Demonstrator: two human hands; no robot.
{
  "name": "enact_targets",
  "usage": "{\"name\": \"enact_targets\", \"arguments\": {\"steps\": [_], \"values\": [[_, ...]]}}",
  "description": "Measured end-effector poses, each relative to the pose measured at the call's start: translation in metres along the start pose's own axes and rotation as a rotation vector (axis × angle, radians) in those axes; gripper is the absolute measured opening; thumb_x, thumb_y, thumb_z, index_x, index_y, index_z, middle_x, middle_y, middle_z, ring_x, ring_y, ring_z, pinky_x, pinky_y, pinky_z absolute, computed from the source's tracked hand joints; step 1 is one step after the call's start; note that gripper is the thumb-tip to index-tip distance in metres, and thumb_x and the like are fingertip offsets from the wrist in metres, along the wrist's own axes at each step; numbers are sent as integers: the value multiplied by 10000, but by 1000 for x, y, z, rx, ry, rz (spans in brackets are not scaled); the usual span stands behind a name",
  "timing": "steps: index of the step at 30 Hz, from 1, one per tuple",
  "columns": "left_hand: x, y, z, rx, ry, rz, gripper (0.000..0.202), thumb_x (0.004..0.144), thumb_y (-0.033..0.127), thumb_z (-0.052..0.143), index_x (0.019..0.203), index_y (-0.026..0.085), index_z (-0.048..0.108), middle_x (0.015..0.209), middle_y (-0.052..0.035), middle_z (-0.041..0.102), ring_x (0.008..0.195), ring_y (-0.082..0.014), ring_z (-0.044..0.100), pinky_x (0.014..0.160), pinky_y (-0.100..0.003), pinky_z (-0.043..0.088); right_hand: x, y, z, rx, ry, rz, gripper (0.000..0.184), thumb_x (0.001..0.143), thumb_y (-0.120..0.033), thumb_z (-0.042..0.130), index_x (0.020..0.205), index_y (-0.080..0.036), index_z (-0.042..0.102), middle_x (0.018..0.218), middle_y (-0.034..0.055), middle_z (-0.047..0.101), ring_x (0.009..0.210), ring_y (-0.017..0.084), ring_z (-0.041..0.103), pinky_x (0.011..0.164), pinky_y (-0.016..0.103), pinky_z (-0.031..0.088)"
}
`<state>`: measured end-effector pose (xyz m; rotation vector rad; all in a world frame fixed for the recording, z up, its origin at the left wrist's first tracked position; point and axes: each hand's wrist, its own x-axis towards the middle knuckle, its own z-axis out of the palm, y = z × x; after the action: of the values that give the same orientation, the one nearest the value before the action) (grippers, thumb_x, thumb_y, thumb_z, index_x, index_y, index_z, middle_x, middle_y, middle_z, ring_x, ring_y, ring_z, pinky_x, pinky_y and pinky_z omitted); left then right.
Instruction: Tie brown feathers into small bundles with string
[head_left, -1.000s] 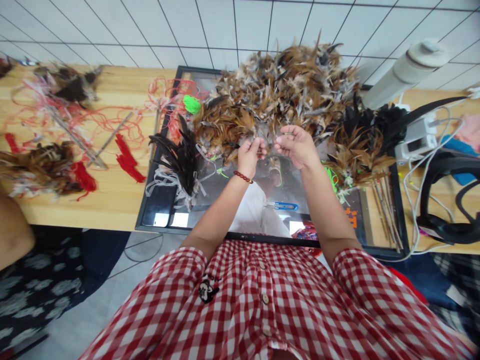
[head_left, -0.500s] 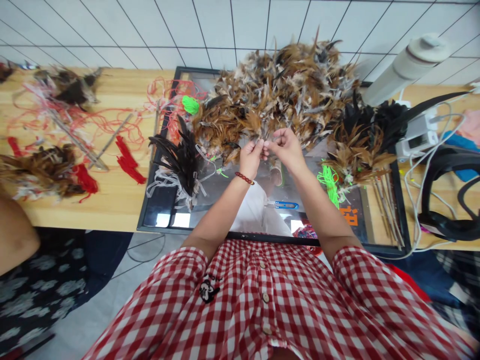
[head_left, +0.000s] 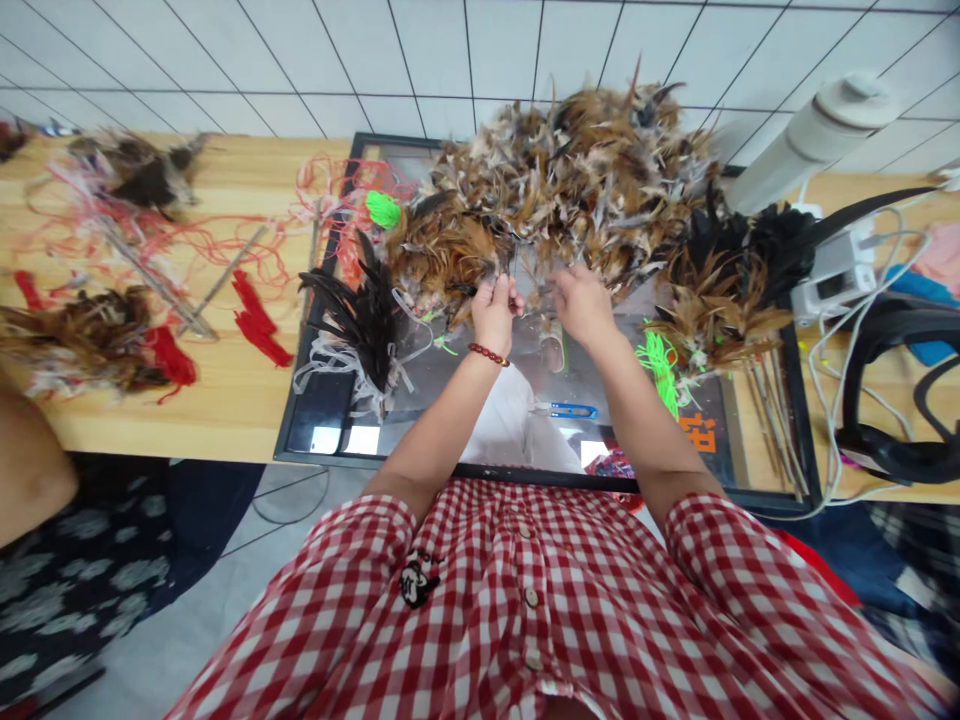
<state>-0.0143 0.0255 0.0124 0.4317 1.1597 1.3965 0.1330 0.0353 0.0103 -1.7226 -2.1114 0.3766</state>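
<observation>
A big heap of brown, grey and black feathers (head_left: pixel 570 185) lies on a black-framed glass panel (head_left: pixel 300 440). My left hand (head_left: pixel 495 310), with a red bead bracelet at the wrist, is closed in a pinch on a few small feathers at the heap's near edge. My right hand (head_left: pixel 581 300) reaches palm down into the heap just beside it, its fingers curled among the feathers; what they hold is hidden. A bundle of black feathers (head_left: pixel 364 315) tied with pale ribbon lies left of my left hand.
Blue thread snips (head_left: pixel 571 411) lie on the glass near me. Green cord (head_left: pixel 656 355), thin sticks (head_left: pixel 772 425), a white bottle (head_left: pixel 806 145), cables and a power strip (head_left: pixel 844 265) sit right. Red thread (head_left: pixel 255 320) and more feathers (head_left: pixel 90 340) litter the wooden table (head_left: pixel 225 400). Another person's arm (head_left: pixel 26 470) shows at left.
My two hands met at the heap's edge, then parted. The right hand turned palm down and moved forward into the feathers; the left stayed pinched.
</observation>
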Motion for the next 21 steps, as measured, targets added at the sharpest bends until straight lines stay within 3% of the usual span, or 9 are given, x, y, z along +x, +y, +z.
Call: {"name": "enact_targets", "arguments": {"steps": [3, 6, 9, 12, 15, 18, 21], "values": [[1, 0, -1, -5, -9, 5, 333, 927, 423, 675, 752, 176, 537, 593, 77, 486, 479, -26, 490, 475, -159, 362, 4, 3, 4, 82, 39, 25, 138, 858, -175, 567, 902, -177, 697, 1036, 141, 695, 1006, 295, 627, 926, 455, 504], [1, 0, -1, 9, -16, -4, 324, 918, 418, 689, 755, 176, 548, 599, 74, 501, 485, -26, 504, 483, -155, 381, 10, 5, 3, 450, 78, 121, 47, 836, -206, 609, 797, -194, 632, 809, 59, 674, 773, 202, 611, 788, 369, 528], [0, -1, 0, 20, -39, -11, 309, 902, 392, 712, 751, 175, 552, 624, 63, 547, 516, -33, 548, 506, -154, 418, 12, -2, -4, 971, -7, 293, 152, 812, -295, 693, 750, -204, 588, 673, -8, 621, 583, 115, 539, 582, 251, 473], [-2, -2, 0, 46, -70, -23, 266, 906, 343, 711, 767, 168, 565, 720, 33, 648, 578, -44, 613, 560, -164, 477, 10, -13, -11, 1307, -116, 402, 293, 719, -365, 828, 737, -200, 586, 645, -28, 622, 525, 71, 511, 486, 188, 414], [-3, -3, 1, 83, -99, -55, 244, 899, 332, 721, 790, 161, 584, 765, 12, 692, 596, -55, 646, 587, -171, 504, 7, -21, -10, 1428, -194, 430, 403, 613, -403, 917, 735, -197, 593, 562, -72, 563, 452, 39, 425, 411, 153, 329], [-4, -1, 1, 111, -120, -66, 258, 907, 353, 711, 795, 162, 579, 697, 21, 671, 555, -53, 635, 557, -156, 493, 5, -26, -3, 1422, -170, 399, 444, 572, -434, 937, 732, -191, 601, 534, -91, 540, 404, 12, 308, 367, 144, 213], [-5, 0, 1, 128, -139, -72, 288, 898, 367, 720, 766, 163, 565, 634, 33, 640, 499, -50, 605, 515, -152, 475, 4, -30, 4, 1401, -126, 373, 464, 579, -479, 932, 742, -189, 610, 584, -64, 606, 409, 12, 341, 366, 149, 218]]}}
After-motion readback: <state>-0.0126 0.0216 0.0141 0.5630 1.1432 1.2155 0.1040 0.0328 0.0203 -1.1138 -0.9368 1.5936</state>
